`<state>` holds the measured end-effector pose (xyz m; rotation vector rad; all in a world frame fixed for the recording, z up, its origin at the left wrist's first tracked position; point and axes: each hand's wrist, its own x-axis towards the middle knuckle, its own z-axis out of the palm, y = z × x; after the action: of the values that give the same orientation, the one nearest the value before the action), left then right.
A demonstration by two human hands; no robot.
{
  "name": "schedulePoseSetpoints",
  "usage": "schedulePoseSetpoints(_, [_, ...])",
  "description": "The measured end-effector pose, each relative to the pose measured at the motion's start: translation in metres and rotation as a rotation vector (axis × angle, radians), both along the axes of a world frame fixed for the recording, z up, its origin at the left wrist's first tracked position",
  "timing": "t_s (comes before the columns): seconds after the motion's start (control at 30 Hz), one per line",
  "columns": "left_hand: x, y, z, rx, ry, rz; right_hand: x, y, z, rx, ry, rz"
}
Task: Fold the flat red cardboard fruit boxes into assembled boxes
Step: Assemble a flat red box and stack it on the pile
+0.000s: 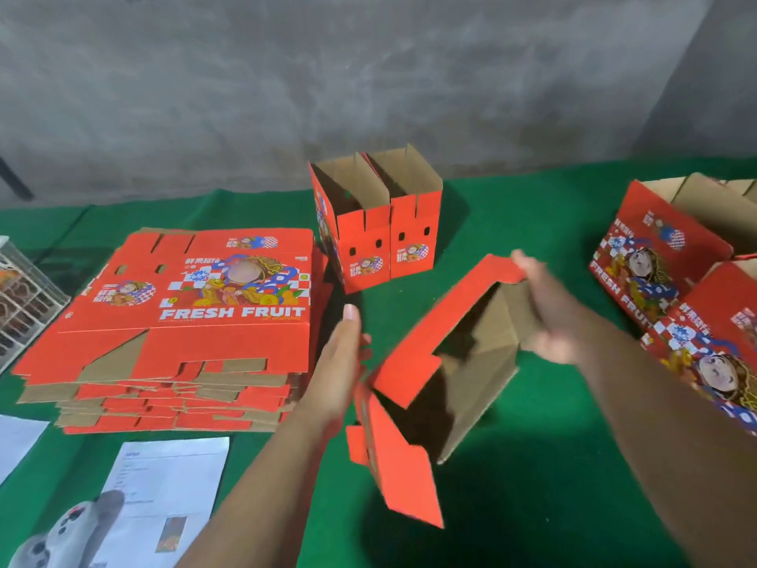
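- Box (446, 362) sits centre frame, half-opened, flaps loose.
- Left hand (340, 362) presses its left side, fingers straight.
- Right hand (549, 305), blurred, fingers spread on the far wall.
- Best squared up before tucking flaps.
- Flat stack (184, 317) waits left.

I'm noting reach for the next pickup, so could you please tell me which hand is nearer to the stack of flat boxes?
Left. The left hand sits just beside the right edge of the stack of flat boxes; the right hand is farther right, across the half-folded box.
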<state>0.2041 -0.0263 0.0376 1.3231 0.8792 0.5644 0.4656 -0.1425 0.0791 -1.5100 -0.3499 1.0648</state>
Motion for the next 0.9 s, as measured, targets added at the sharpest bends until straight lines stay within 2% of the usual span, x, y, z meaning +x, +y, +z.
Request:
schedulePoseSetpoints(0.07, [0.010,-0.001,0.000,-0.123,-0.112,0.087,-0.011,0.016,-0.010,-0.176,-0.119,0.052])
schedulePoseSetpoints(0.17, [-0.003,0.000,0.000,0.099,-0.174,0.084,-0.023,0.033,-0.014,-0.261,-0.188,-0.009])
schedulePoseSetpoints(0.3, [-0.020,0.009,-0.005,0.421,0.141,-0.323,-0.027,0.051,-0.020,-0.353,-0.229,0.034])
schedulePoseSetpoints(0.37, [-0.021,0.017,-0.005,0.479,0.280,-0.382,-0.030,0.058,-0.026,-0.354,-0.292,0.074])
schedulePoseSetpoints(0.57, [-0.012,0.040,0.006,0.484,0.421,-0.224,-0.036,0.069,-0.033,-0.179,-0.422,0.094])
schedulePoseSetpoints(0.67, [-0.005,0.046,0.008,0.323,0.280,-0.075,-0.032,0.070,-0.018,0.032,-0.241,-0.124])
schedulePoseSetpoints(0.73, [0.002,0.052,0.010,0.235,0.207,0.051,-0.037,0.061,-0.007,0.068,-0.153,-0.238])
schedulePoseSetpoints(0.8, [0.009,0.054,0.014,0.161,0.175,0.177,-0.056,0.046,-0.006,0.066,-0.161,-0.173])
schedulePoseSetpoints(0.9, [0.024,0.052,0.016,0.080,0.095,0.331,-0.107,0.027,-0.021,0.130,-0.200,0.050])
